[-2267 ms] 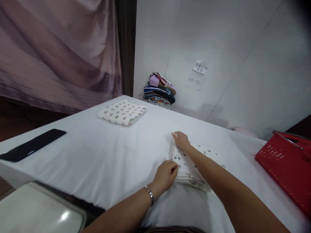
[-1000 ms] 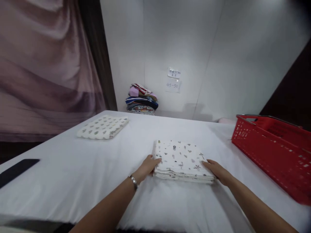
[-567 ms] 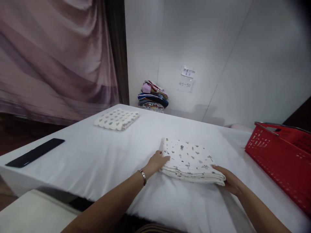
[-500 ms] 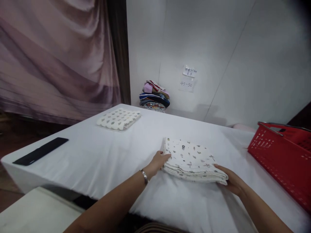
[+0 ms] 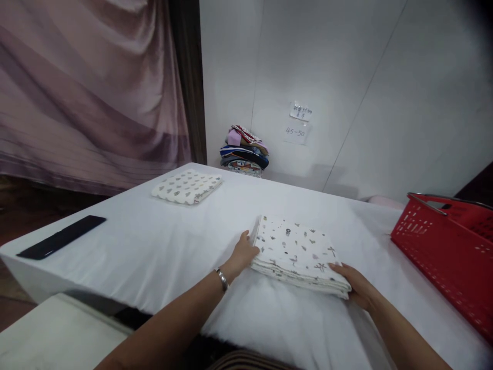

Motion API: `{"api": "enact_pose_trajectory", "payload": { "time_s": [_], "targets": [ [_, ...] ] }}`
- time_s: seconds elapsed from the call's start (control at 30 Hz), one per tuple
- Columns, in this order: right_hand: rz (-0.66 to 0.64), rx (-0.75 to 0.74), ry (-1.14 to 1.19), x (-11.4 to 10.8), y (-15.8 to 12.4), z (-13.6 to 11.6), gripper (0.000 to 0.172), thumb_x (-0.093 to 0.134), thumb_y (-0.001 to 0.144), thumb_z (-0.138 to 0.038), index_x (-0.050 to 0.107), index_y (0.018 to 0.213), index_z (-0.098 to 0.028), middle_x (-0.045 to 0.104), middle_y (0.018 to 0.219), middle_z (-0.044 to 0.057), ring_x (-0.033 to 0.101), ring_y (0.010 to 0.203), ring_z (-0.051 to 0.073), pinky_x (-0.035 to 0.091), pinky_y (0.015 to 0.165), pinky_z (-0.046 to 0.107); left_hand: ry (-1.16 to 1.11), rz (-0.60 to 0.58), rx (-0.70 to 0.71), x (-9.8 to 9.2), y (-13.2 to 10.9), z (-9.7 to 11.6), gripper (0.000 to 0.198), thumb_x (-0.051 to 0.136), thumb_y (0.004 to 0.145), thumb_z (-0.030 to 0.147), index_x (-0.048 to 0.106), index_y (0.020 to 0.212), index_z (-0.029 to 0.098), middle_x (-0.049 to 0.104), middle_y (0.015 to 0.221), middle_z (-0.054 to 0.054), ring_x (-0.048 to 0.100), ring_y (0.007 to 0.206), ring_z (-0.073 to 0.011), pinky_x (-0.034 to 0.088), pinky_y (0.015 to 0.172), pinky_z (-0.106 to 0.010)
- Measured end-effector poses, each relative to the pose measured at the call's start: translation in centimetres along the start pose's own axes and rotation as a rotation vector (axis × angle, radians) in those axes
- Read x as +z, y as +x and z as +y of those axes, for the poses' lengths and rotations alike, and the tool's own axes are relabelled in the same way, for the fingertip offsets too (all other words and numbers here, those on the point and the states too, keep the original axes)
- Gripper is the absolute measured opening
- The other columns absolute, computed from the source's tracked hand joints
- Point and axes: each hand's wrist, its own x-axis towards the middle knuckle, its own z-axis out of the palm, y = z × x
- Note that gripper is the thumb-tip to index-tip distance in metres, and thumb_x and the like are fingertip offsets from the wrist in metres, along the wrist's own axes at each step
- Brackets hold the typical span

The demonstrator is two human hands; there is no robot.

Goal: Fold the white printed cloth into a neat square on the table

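A folded white cloth (image 5: 295, 246) with small plant and animal prints lies in several layers near the front of the table, its layered edge facing me. My left hand (image 5: 243, 253), with a silver bracelet at the wrist, is closed on the cloth's left edge. At the near right corner, my right hand (image 5: 353, 283) grips with the thumb on top and the other fingers partly hidden beneath. Farther back on the left lies a second folded white cloth (image 5: 187, 186) with grey-green prints, apart from both hands.
A white-covered table (image 5: 162, 246) stretches ahead. A dark flat object (image 5: 61, 237) rests by its left edge, and a red plastic basket (image 5: 442, 252) stands at the right. Behind is a stack of folded fabrics (image 5: 244, 151) against the wall. A pinkish curtain (image 5: 92, 92) hangs at left.
The folded cloth and both hands have shifted slightly left and toward me. The grip looks the same, and the second cloth has stayed put.
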Motion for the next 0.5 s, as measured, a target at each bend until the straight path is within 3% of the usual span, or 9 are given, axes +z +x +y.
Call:
{"api": "enact_pose_trajectory", "payload": {
  "time_s": [0.07, 0.17, 0.3, 0.37, 0.43, 0.5],
  "targets": [
    [-0.004, -0.039, 0.037, 1.6, 0.4, 0.0, 0.034, 0.068, 0.067, -0.026, 0.059, 0.100, -0.021, 0.068, 0.097, 0.010, 0.065, 0.087, 0.024, 0.054, 0.071, 0.032, 0.051, 0.074, 0.077, -0.9, 0.7, 0.1, 0.077, 0.061, 0.063, 0.015, 0.031, 0.134, 0.016, 0.035, 0.139, -0.015, 0.047, 0.115, -0.0236, 0.041, 0.086, -0.027],
    [-0.060, -0.115, 0.102, 5.1, 1.4, 0.4, 0.045, 0.066, 0.064, -0.020, 0.056, 0.108, -0.023, 0.067, 0.102, 0.009, 0.063, 0.093, 0.025, 0.053, 0.076, 0.033, 0.106, 0.191, 0.136, -3.9, 2.0, 0.3, 0.073, 0.060, 0.064, 0.014, 0.034, 0.132, 0.015, 0.038, 0.137, -0.014, 0.046, 0.115, -0.0240, 0.038, 0.092, -0.029],
    [-0.178, -0.212, 0.108, 10.1, 3.3, 0.8, 0.056, 0.065, 0.062, -0.019, 0.049, 0.116, -0.019, 0.065, 0.107, 0.009, 0.062, 0.095, 0.026, 0.052, 0.079, 0.038, 0.151, 0.342, 0.117, -8.9, 3.0, -0.2, 0.069, 0.062, 0.067, 0.018, 0.036, 0.131, 0.015, 0.040, 0.135, -0.013, 0.042, 0.119, -0.0256, 0.036, 0.095, -0.032],
    [-0.216, -0.226, 0.085, 11.5, 4.5, 0.5, 0.057, 0.065, 0.062, -0.018, 0.049, 0.116, -0.018, 0.065, 0.107, 0.009, 0.063, 0.093, 0.026, 0.052, 0.078, 0.038, 0.100, 0.374, 0.063, -10.6, 2.8, -0.8, 0.067, 0.061, 0.069, 0.021, 0.035, 0.131, 0.015, 0.039, 0.136, -0.014, 0.043, 0.118, -0.0261, 0.039, 0.092, -0.032],
    [-0.230, -0.227, 0.060, 11.5, 5.8, -0.3, 0.057, 0.065, 0.061, -0.017, 0.050, 0.116, -0.017, 0.066, 0.104, 0.010, 0.064, 0.089, 0.025, 0.052, 0.075, 0.036, 0.006, 0.354, -0.031, -10.8, 2.2, -1.5, 0.065, 0.060, 0.072, 0.023, 0.033, 0.131, 0.015, 0.037, 0.136, -0.015, 0.047, 0.115, -0.0253, 0.044, 0.085, -0.031],
    [-0.239, -0.226, 0.028, 10.1, 7.2, -1.6, 0.058, 0.065, 0.060, -0.017, 0.050, 0.116, -0.015, 0.068, 0.099, 0.010, 0.065, 0.083, 0.024, 0.052, 0.072, 0.035, -0.088, 0.302, -0.120, -9.4, 1.4, -1.9, 0.067, 0.059, 0.073, 0.024, 0.029, 0.132, 0.016, 0.035, 0.137, -0.016, 0.050, 0.111, -0.0242, 0.048, 0.078, -0.029]
  ]
}}
